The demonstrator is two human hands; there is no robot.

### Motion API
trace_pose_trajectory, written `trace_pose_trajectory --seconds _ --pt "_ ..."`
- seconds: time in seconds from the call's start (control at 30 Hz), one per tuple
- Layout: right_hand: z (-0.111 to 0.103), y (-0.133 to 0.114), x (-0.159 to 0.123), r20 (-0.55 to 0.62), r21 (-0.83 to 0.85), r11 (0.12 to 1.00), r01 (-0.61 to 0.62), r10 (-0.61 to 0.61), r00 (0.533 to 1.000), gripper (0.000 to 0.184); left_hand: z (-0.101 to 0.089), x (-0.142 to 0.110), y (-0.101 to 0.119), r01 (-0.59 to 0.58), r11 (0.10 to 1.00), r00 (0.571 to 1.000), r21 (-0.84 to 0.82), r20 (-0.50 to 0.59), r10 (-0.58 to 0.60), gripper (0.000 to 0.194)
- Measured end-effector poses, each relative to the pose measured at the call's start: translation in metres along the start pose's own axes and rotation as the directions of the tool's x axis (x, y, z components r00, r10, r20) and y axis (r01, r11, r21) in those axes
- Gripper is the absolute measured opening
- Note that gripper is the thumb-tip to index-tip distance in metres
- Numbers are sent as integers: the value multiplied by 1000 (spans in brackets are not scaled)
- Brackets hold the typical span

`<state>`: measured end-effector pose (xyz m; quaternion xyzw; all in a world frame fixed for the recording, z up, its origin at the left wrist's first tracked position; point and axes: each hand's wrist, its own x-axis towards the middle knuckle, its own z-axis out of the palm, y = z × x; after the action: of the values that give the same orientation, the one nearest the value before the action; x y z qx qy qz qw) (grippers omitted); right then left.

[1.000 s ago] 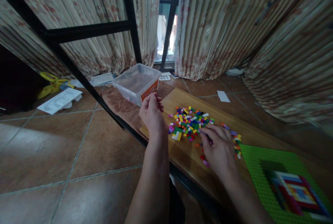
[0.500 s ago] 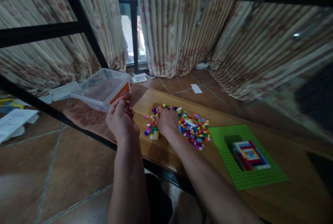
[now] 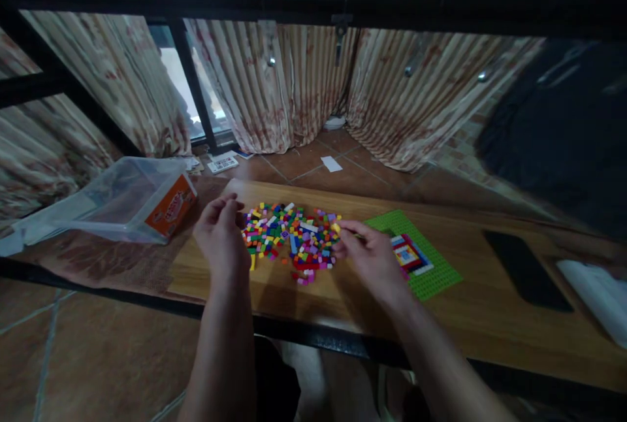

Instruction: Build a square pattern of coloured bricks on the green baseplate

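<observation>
The right hand [image 3: 368, 253] is pinching what looks like a yellow brick [image 3: 336, 228], too small to show its long axis. At three o'clock from that hand, partly hidden by it, a block build [image 3: 409, 256] is already sitting joined on a green baseplate [image 3: 443, 272]; both are running roughly ten to four o'clock. At nine, the left hand [image 3: 221, 229] is curling its fingers; whether they are holding anything, I cannot tell. Between the hands, many loose bricks [image 3: 294, 229] are lying unattached, seemingly unused.
</observation>
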<state>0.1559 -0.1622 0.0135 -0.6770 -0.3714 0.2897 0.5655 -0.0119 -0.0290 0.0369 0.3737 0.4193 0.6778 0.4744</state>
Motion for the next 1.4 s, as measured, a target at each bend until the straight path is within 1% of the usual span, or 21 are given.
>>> trace_pose_trajectory --seconds 0.03,0.07,0.1,0.13,0.17,0.2,0.23,0.3,0.37,0.4,0.43,0.47,0.53,0.57,0.63,0.7,0.8,0.97,1.13,1.27,1.4 --pt "-25 7 -4 -62 84 995 -46 51 997 32 9 -11 -5 18 999 995 28 95 -21 12" --pt "-50 15 -8 -122 162 984 -68 89 989 31 18 -24 -11 31 997 982 67 184 -43 11" --pt "-74 22 -11 -152 221 972 -86 121 981 32 27 -39 -17 29 991 958 128 278 -64 11" --pt "-97 29 -14 -200 263 961 -90 145 969 32 34 -54 -24 14 982 916 189 392 -88 11" --pt "-117 35 -16 -245 292 953 -85 161 956 34 41 -70 -31 -15 972 862 233 495 -105 10" --pt "-135 41 -18 -275 297 950 -94 180 944 36 47 -85 -37 -54 963 808 266 577 -114 10" --pt "-149 45 -19 -289 285 952 -109 194 938 37 51 -99 -43 -106 950 746 295 655 -121 11" --pt "-170 52 -21 -284 232 963 -139 204 937 38 56 -124 -53 -281 895 604 347 788 -116 15" --pt "-179 56 -22 -240 136 978 -158 187 953 38 58 -140 -59 -419 834 491 359 862 -125 19" --pt "-181 58 -21 -209 70 985 -155 166 964 39 59 -145 -61 -468 807 451 359 883 -131 20" --pt "-182 60 -20 -179 -7 990 -141 138 974 38 60 -148 -63 -505 786 424 358 896 -135 21" --pt "-182 61 -18 -146 -88 989 -117 103 984 37 61 -150 -65 -533 767 406 357 903 -138 22" --pt "-181 65 -14 -89 -221 975 -32 13 996 33 64 -151 -68 -569 740 394 358 909 -137 23" --pt "-181 67 -12 -63 -261 965 14 -32 998 31 65 -151 -70 -578 732 394 361 909 -137 23" --pt "-181 70 -8 -10 -286 954 88 -95 995 28 67 -150 -73 -588 722 398 364 908 -134 24" --pt "-181 73 -5 33 -276 953 124 -119 992 27 69 -150 -74 -598 714 399 364 908 -129 24" --pt "-180 76 -4 71 -256 958 132 -118 991 26 70 -151 -75 -606 708 386 362 912 -136 23" --pt "-178 79 -5 85 -227 967 113 -96 992 23 70 -155 -73 -592 711 365 379 913 -182 23" --pt "-179 82 -4 109 -256 953 163 -139 984 21 70 -155 -73 -606 699 356 379 915 -188 23" --pt "-181 85 -2 156 -265 944 199 -161 974 21 70 -156 -75 -608 699 344 377 918 -195 23" --pt "-182 87 -2 153 -274 938 211 -174 973 21 70 -157 -76 -626 689 339 364 923 -181 23"
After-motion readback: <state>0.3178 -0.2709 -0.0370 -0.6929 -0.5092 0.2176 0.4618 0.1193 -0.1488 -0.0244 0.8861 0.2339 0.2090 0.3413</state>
